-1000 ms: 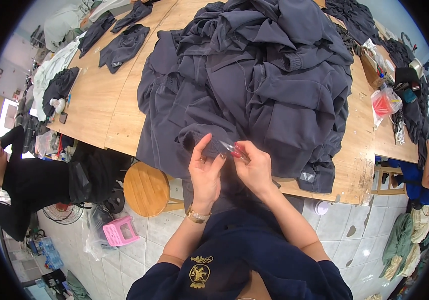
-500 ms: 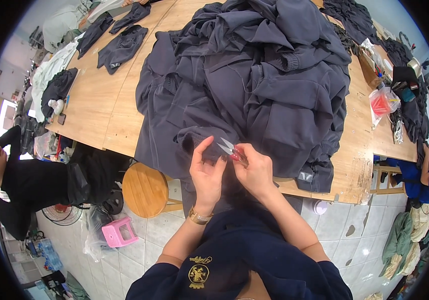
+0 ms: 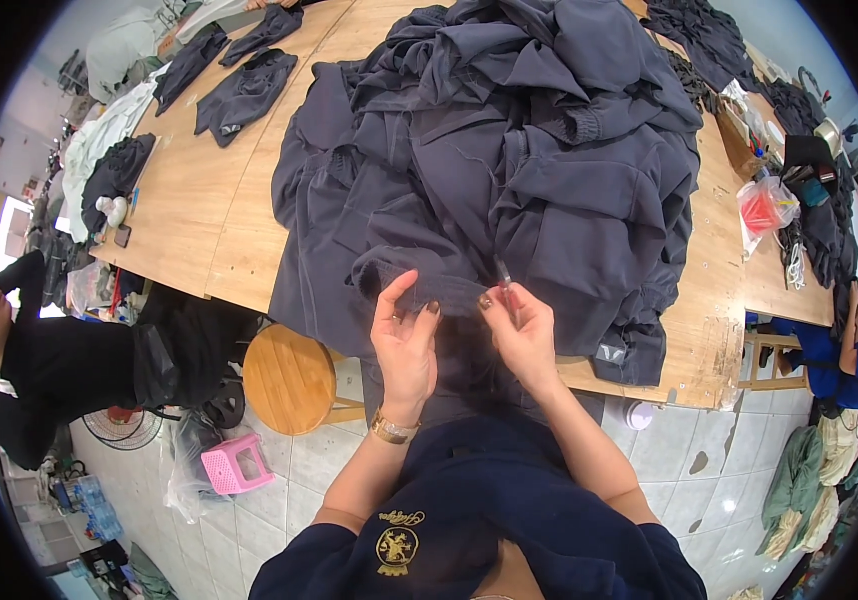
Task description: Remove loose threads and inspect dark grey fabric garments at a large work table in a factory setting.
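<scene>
A large heap of dark grey garments (image 3: 589, 190) covers the table in front of me, with loose threads on the cloth. My right hand (image 3: 527, 335) is closed around a pair of thread snips (image 3: 506, 273), their blades pointing up toward the heap. The thumb of that hand is close to a garment edge; whether it pinches the cloth I cannot tell. My left hand (image 3: 406, 345) is beside a gathered cuff (image 3: 374, 278) at the heap's near edge. Its thumb and index finger are apart, the other fingers partly curled and hidden.
The wooden table (image 3: 179, 220) carries small dark garment pieces (image 3: 246, 97) at far left. A round wooden stool (image 3: 290, 380) and a pink plastic stool (image 3: 237, 464) stand left. A person in black (image 3: 69, 375) is at left. Red-filled plastic bag (image 3: 769, 205) lies at right.
My right hand has moved a little right, away from the left hand, and the snips have turned from pointing left to pointing up. The left hand has shifted slightly left and down.
</scene>
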Available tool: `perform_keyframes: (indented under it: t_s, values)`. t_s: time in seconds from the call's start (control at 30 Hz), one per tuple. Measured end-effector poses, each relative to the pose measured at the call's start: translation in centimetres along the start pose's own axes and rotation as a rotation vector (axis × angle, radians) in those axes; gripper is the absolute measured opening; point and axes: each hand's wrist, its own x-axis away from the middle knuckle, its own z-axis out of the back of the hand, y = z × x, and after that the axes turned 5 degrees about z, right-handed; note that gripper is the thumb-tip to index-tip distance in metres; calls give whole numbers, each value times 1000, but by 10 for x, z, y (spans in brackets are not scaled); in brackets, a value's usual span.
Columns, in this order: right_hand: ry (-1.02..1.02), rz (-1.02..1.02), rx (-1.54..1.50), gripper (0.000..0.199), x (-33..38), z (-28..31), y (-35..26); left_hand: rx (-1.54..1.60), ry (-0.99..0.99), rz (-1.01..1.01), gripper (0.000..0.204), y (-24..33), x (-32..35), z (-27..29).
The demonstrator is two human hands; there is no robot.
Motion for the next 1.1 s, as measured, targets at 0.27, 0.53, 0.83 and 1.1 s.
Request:
perform_keyframes:
  t_s: [0.27, 0.53, 0.83, 1.1]
  values:
    - [-30, 557, 889, 21, 6, -12, -10, -342, -31, -247, 40, -4, 11, -14]
    - [45, 65, 258, 7, 0, -2, -10, -261, 18, -188, 31, -15, 2, 5]
    - [-16, 536, 726, 21, 5, -11, -3, -374, 32, -209, 30, -9, 9, -4]
    - [29, 194, 472, 10, 1, -5, -10, -363, 17, -209, 31, -13, 8, -2]
